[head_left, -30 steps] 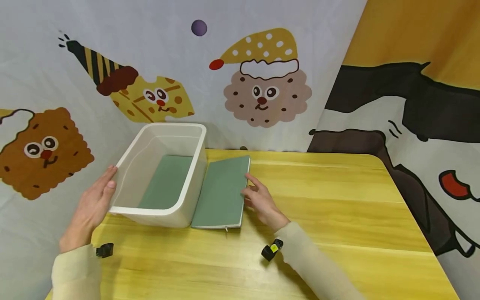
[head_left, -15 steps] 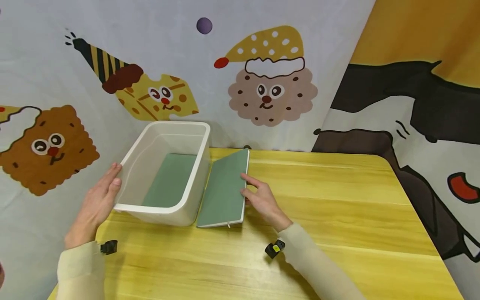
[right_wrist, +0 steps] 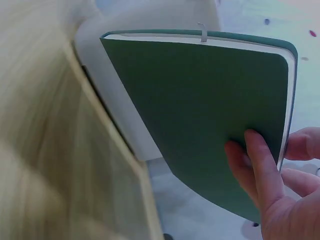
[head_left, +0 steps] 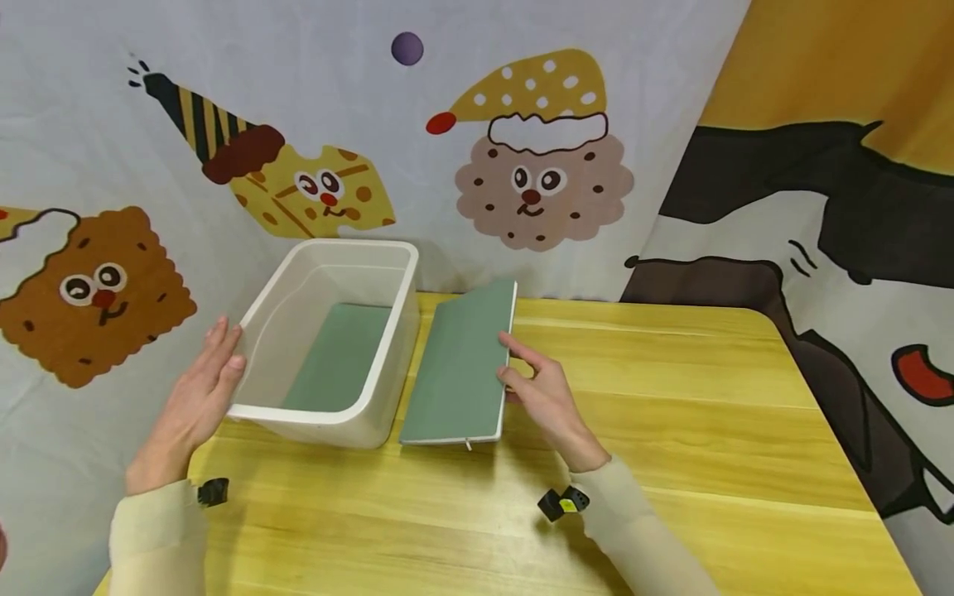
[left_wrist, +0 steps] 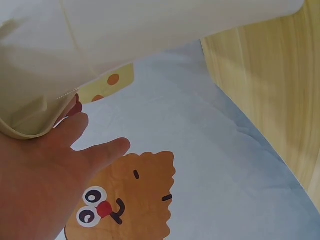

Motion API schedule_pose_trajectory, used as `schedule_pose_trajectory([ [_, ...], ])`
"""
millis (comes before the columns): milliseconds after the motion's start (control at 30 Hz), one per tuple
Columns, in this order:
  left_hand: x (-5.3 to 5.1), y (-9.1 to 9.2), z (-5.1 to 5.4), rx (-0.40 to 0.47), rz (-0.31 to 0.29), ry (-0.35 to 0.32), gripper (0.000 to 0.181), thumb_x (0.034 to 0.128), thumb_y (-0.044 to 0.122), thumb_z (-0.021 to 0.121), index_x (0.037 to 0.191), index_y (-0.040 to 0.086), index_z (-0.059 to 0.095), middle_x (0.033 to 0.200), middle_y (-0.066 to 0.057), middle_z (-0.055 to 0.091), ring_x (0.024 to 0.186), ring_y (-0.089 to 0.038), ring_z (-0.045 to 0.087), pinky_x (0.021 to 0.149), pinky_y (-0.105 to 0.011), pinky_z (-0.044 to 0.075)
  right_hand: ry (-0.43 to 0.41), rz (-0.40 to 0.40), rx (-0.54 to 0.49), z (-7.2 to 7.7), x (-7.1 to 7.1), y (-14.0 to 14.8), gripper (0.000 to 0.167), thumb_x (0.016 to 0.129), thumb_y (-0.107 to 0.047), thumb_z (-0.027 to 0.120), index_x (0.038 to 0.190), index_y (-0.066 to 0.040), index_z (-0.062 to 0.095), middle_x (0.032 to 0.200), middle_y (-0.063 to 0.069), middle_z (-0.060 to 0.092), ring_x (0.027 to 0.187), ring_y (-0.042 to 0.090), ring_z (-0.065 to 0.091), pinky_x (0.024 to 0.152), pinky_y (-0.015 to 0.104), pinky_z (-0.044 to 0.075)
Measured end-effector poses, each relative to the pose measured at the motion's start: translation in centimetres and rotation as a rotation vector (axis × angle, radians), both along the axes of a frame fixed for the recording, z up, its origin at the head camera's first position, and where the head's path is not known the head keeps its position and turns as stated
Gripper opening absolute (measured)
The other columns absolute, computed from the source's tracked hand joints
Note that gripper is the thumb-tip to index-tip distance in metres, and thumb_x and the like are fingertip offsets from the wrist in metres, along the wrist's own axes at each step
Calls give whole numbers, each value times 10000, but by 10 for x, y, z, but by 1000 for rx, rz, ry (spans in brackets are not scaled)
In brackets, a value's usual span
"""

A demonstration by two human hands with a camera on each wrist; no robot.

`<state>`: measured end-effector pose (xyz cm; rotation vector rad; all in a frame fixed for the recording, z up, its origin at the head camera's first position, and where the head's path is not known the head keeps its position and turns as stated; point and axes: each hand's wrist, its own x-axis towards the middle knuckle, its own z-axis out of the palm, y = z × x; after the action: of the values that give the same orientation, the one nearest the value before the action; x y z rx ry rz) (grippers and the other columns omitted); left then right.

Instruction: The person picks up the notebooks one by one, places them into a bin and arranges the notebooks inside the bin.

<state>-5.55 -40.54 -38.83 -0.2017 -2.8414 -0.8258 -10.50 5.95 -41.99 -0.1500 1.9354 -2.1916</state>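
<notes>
A green notebook [head_left: 462, 368] with white page edges and a ribbon marker is tilted beside the white bin, its right side raised. My right hand [head_left: 551, 401] pinches its right edge, and in the right wrist view the fingers [right_wrist: 265, 170] press on the underside of the notebook [right_wrist: 200, 100]. My left hand [head_left: 190, 406] rests with fairly straight fingers against the left rim of the white plastic bin [head_left: 320, 418]. In the left wrist view the left hand [left_wrist: 45, 175] lies beside the bin's rim [left_wrist: 30, 135]. Another flat green item [head_left: 339, 356], similar in colour, lies on the bin's floor.
A yellow wood-grain table [head_left: 671, 414] carries the bin on its left part. Behind it hangs a white cloth [head_left: 335, 83] printed with cartoon food figures. Dark wrist devices show near both sleeves.
My right hand has lifted the notebook's right edge and moved it slightly right, away from the bin. My left hand stays at the bin's rim.
</notes>
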Motion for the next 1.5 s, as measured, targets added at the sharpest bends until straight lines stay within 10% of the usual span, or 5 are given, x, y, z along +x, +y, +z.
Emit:
schedule_pose_trajectory([
  [1500,1,3,2,-1,6,-28,569,1149,314,253,1671,147,100,1737,-42,-3,1587,-374,-5,1239,-630,-10,158,-75,-210,89,28,11,541,1005,-33,614,1524,-162,539,1460,69,490,780,134,594,771,323,624],
])
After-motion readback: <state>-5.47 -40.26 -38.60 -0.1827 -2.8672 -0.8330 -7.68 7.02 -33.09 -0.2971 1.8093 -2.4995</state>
